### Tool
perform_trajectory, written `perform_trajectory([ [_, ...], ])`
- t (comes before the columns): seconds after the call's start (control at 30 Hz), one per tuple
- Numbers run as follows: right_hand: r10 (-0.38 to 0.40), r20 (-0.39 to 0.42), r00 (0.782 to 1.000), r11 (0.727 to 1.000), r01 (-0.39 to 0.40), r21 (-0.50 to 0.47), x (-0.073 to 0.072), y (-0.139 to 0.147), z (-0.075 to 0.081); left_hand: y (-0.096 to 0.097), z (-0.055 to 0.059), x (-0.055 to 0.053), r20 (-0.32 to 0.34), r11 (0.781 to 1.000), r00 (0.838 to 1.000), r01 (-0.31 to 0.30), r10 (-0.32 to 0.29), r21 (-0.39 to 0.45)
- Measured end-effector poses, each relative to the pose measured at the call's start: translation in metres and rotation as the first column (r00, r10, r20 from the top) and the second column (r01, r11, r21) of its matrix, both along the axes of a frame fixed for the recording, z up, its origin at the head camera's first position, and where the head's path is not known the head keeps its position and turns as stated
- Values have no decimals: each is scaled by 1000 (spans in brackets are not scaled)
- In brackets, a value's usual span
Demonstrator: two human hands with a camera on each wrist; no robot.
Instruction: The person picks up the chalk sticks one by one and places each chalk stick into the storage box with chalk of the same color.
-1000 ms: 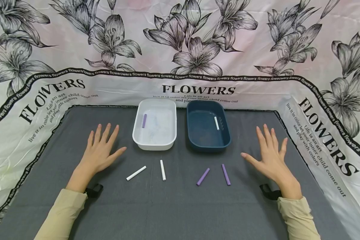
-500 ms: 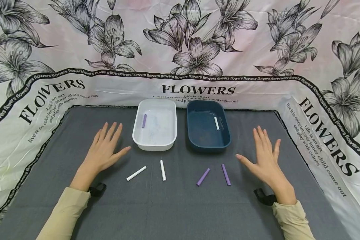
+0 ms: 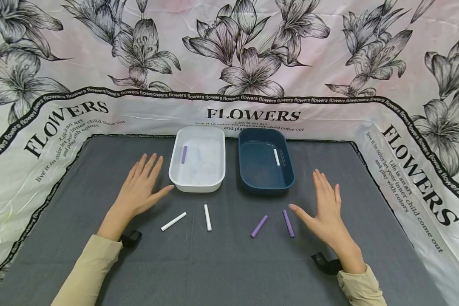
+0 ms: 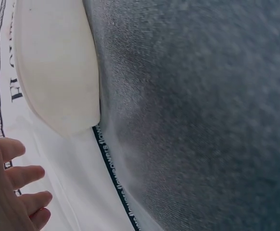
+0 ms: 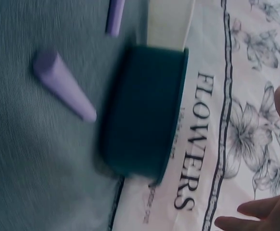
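My left hand [image 3: 137,191] hovers left of the white tub [image 3: 196,182], fingers extended and nothing held. Inside that tub lies one purple chalk stick [image 3: 184,154]. My right hand [image 3: 325,214] is held out at the right, its thumb near the closer of two purple chalk sticks [image 3: 288,223] [image 3: 259,226] on the cloth. A white chalk stick [image 3: 276,157] lies in the dark blue tub [image 3: 265,187]. Two more white chalk sticks [image 3: 174,221] [image 3: 208,217] rest in front of the white tub. The right wrist view shows a purple chalk stick [image 5: 65,86] large, apart from the fingers.
A grey cloth surface [image 3: 229,272] spreads beneath everything, bordered by white fabric printed with flowers and lettering [image 3: 252,114]. The two tubs stand side by side at the back edge of the grey area. A black strap [image 3: 131,239] circles each wrist.
Both hands have moved inward, the left to the right and the right leftward and slightly nearer the body. The tubs and chalk sticks stay where they were.
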State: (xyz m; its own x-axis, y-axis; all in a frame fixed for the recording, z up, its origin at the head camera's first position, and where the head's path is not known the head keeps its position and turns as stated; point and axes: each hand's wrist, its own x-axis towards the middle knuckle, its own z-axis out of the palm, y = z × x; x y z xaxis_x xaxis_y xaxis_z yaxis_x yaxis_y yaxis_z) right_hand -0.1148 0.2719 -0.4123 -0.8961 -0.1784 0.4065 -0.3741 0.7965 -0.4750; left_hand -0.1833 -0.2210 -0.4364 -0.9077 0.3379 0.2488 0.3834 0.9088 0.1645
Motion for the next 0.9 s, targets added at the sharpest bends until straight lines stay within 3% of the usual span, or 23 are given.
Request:
perform_trajectory([
  [0.33, -26, 86, 996, 985, 40, -168, 14, -28, -7, 10, 3, -3, 17, 1000, 1000, 23, -23, -10],
  [0.63, 24, 171, 985, 988, 3, -155, 24, -48, -19, 21, 7, -7, 47, 999, 998, 33, -32, -30],
  [0.9, 56, 213, 975, 996, -39, -82, 29, -62, -30, 31, 7, -11, 122, 998, 992, 50, -45, -42],
])
